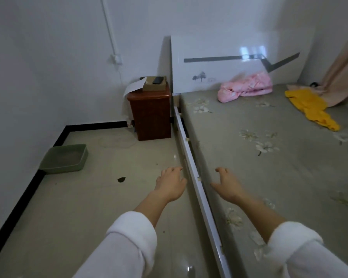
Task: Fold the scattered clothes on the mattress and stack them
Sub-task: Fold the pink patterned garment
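Both hands are out front and empty. The left hand (172, 183) has its fingers loosely spread over the floor, and the right hand (225, 187) is just as relaxed, hovering above the near edge of the mattress (249, 177). Nothing is gripped and nothing folded yet, and the whole job lies up near the headboard (219, 63).

The pink garment (247, 87) is bunched in a heap right at the foot of the headboard, touching it or very nearly. It looks puffy, perhaps quilted, with a faint pale print and rounded folds. I'd judge it soft and light but bulky. It will spring back when pressed, so it wants shaking out first. The best hold would be a pinch at two corners of one edge, shoulders or hem, to let it hang flat.

The yellow garment (311, 107) lies further from the headboard, out toward its right end, sprawled long and thin across the mattress. It is bright mustard, limp and lying nearly flat. It should be featherweight and floppy, with no stiffness to help. The move there is to lift it by the upper edge with both hands well apart.

At this range I can't tell what kind of garment either one is.

The mattress cover is grey-green with pale flowers, and it looks smooth enough to fold on. Both pieces sit well beyond the hands, so I reckon a reach or a step toward the headboard comes first.
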Available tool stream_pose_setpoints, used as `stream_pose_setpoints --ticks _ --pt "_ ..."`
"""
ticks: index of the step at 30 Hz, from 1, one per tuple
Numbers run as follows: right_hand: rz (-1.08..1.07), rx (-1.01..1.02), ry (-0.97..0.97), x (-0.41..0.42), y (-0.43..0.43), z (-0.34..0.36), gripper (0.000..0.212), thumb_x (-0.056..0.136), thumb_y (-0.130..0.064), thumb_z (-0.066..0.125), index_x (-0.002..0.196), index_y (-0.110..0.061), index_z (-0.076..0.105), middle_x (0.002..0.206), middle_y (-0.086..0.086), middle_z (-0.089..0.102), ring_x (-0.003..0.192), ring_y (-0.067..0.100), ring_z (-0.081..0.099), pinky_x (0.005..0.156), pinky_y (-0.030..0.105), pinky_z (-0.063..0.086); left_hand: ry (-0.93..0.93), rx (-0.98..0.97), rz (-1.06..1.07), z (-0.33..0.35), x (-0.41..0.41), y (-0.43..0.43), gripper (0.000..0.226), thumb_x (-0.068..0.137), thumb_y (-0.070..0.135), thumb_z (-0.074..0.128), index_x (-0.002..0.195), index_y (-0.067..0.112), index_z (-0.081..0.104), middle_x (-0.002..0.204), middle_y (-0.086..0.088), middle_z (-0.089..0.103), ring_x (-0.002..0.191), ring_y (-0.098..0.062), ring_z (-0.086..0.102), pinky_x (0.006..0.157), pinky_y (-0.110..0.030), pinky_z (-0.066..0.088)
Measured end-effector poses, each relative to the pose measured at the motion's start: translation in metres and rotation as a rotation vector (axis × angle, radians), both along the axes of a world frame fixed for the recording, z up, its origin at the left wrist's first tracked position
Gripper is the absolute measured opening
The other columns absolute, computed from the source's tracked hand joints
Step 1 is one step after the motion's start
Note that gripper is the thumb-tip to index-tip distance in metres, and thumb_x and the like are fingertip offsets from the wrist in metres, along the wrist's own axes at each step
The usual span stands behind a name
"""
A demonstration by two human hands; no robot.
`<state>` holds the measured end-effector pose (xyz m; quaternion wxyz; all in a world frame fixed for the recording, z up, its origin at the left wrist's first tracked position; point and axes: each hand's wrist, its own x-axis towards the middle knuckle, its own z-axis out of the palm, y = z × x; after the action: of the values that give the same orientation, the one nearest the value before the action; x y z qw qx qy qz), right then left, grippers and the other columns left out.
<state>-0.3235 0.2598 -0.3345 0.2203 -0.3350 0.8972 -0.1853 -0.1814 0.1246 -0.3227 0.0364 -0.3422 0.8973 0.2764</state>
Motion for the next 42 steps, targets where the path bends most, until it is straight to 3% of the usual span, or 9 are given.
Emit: stream_pose_setpoints --ticks 7,14,22,36,42 --pt "-0.056 0.004 0.004 -0.095 -0.103 0.016 0.060 0.096 -0.033 0.051 0.146 -0.011 0.027 0.149 0.010 0.032 0.133 0.026 0.039 0.105 0.034 0.035 0.066 -0.003 -0.044 0.010 -0.121 -0.117 0.050 0.098 0.031 0.041 0.146 0.019 0.031 0.145 -0.008 0.039 0.134 -0.026 0.032 0.108 -0.040 0.033" --pt "-0.178 0.003 -0.006 -0.224 -0.218 0.005 0.062 0.095 -0.035 0.051 0.146 -0.011 0.027 0.149 0.011 0.030 0.131 0.028 0.040 0.106 0.035 0.035 0.117 0.001 -0.135 0.008 -0.265 -0.255 0.050 0.099 0.029 0.042 0.147 0.017 0.031 0.150 -0.008 0.033 0.138 -0.026 0.025 0.111 -0.038 0.027" --pt "-0.380 -0.013 -0.089 -0.353 -0.361 -0.002 0.063 0.095 -0.034 0.052 0.147 -0.012 0.026 0.151 0.010 0.028 0.132 0.027 0.040 0.106 0.035 0.036 0.011 -0.077 -0.290 0.019 -0.417 -0.432 0.050 0.098 0.032 0.042 0.145 0.017 0.032 0.147 -0.011 0.035 0.134 -0.030 0.029 0.108 -0.044 0.033" --pt "-0.583 0.029 -0.148 -0.604 -0.494 -0.039 0.060 0.096 -0.034 0.052 0.145 -0.009 0.028 0.149 0.012 0.032 0.130 0.027 0.043 0.105 0.034 0.035 -0.056 0.046 -0.501 -0.031 -0.695 -0.563 0.052 0.098 0.032 0.041 0.146 0.016 0.031 0.148 -0.013 0.034 0.136 -0.030 0.028 0.113 -0.040 0.025" --pt "-0.627 0.053 -0.214 -0.696 -0.549 -0.053 0.062 0.096 -0.035 0.051 0.146 -0.010 0.027 0.149 0.012 0.033 0.130 0.027 0.043 0.104 0.034 0.037 -0.138 0.036 -0.502 -0.058 -0.791 -0.624 0.048 0.095 0.029 0.043 0.141 0.015 0.038 0.139 -0.013 0.045 0.125 -0.029 0.042 0.107 -0.040 0.034"
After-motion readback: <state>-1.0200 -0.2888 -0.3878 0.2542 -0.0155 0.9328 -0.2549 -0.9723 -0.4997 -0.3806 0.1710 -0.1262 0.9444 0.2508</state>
